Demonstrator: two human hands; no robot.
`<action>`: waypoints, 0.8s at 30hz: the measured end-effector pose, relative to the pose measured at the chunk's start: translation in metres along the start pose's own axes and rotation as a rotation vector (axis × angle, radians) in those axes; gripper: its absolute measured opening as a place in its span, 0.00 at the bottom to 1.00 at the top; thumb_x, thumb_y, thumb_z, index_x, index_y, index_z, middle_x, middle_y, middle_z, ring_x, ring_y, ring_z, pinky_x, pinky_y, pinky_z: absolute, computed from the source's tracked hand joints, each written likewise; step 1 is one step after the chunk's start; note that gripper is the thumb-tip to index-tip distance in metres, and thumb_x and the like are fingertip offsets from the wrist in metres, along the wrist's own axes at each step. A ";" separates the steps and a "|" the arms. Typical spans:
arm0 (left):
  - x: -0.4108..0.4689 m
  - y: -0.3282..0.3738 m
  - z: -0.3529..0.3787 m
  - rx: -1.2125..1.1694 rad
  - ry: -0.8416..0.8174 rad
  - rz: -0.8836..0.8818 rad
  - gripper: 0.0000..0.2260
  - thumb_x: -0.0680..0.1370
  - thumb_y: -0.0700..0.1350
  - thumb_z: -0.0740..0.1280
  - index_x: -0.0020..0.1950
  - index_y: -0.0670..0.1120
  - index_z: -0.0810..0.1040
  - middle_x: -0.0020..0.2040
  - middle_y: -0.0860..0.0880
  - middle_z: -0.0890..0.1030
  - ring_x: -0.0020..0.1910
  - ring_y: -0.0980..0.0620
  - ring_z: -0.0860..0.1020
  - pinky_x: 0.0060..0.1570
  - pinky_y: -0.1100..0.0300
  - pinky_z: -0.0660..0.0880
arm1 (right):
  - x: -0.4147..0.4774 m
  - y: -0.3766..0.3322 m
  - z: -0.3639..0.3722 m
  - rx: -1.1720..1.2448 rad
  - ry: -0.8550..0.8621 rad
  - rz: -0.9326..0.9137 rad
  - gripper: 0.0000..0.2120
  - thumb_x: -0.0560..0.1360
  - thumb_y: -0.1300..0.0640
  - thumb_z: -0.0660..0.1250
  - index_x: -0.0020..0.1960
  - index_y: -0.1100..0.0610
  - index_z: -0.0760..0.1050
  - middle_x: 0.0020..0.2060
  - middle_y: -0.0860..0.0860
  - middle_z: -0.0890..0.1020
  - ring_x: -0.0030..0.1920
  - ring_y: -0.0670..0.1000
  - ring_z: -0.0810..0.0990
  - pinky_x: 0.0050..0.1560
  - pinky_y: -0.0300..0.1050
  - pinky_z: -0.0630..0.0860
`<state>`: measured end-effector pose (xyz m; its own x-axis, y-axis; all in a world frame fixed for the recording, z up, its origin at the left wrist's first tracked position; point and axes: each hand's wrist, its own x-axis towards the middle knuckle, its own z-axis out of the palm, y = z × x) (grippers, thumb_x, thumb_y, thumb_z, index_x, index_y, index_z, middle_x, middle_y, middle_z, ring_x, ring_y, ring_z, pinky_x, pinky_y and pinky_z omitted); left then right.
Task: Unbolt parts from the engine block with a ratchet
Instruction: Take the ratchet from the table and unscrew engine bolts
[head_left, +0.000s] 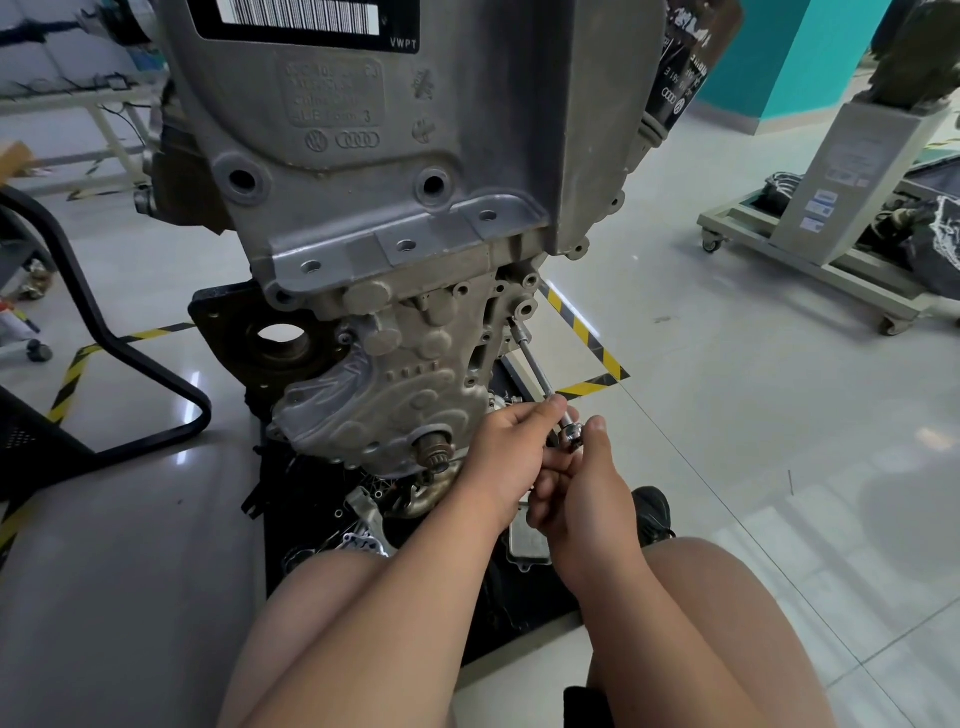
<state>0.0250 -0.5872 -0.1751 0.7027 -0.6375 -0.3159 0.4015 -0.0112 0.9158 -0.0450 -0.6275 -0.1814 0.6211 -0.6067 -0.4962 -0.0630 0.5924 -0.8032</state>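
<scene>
Slanting up-left from the ratchet (574, 431), its extension bar (532, 358) is seated at the lower right edge of the engine block (395, 156). The ratchet is gripped by left hand (511, 452) and right hand (587, 493), fingers curled. "VWPT" is read on the barcode label (306, 18).

The engine block (395, 208) stands upright on a black mat (280, 519). At its lower right edge, a long extension bar (534, 364) runs from a bolt boss to the ratchet (573, 432). The left hand (511, 449) pinches the bar's near end, and the right hand (584, 493) grips the ratchet's handle. Loose metal parts (363, 514) lie below the block. A black chair frame (130, 353) stands to its left.
</scene>
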 end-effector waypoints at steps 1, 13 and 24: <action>0.001 -0.001 0.000 0.001 0.005 -0.008 0.12 0.79 0.52 0.65 0.41 0.48 0.83 0.28 0.44 0.80 0.17 0.51 0.67 0.19 0.68 0.63 | 0.000 0.000 0.000 0.007 -0.006 0.002 0.36 0.80 0.34 0.53 0.22 0.53 0.78 0.20 0.51 0.71 0.19 0.48 0.68 0.23 0.39 0.65; 0.003 -0.004 0.003 0.035 0.081 0.086 0.13 0.77 0.50 0.68 0.40 0.43 0.81 0.26 0.50 0.73 0.21 0.54 0.68 0.24 0.67 0.65 | -0.006 0.000 -0.004 -0.162 0.069 -0.277 0.26 0.79 0.41 0.61 0.27 0.51 0.77 0.22 0.50 0.74 0.23 0.47 0.69 0.25 0.37 0.68; 0.002 -0.001 0.004 0.040 0.069 0.099 0.13 0.78 0.49 0.68 0.35 0.50 0.85 0.31 0.53 0.81 0.31 0.58 0.78 0.32 0.67 0.73 | 0.000 0.004 -0.007 -0.289 0.201 -0.509 0.10 0.75 0.53 0.71 0.38 0.55 0.76 0.28 0.45 0.75 0.26 0.38 0.70 0.28 0.29 0.68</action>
<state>0.0244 -0.5915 -0.1755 0.7773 -0.5823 -0.2382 0.3052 0.0179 0.9521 -0.0507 -0.6286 -0.1866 0.4713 -0.8801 -0.0569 -0.0241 0.0516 -0.9984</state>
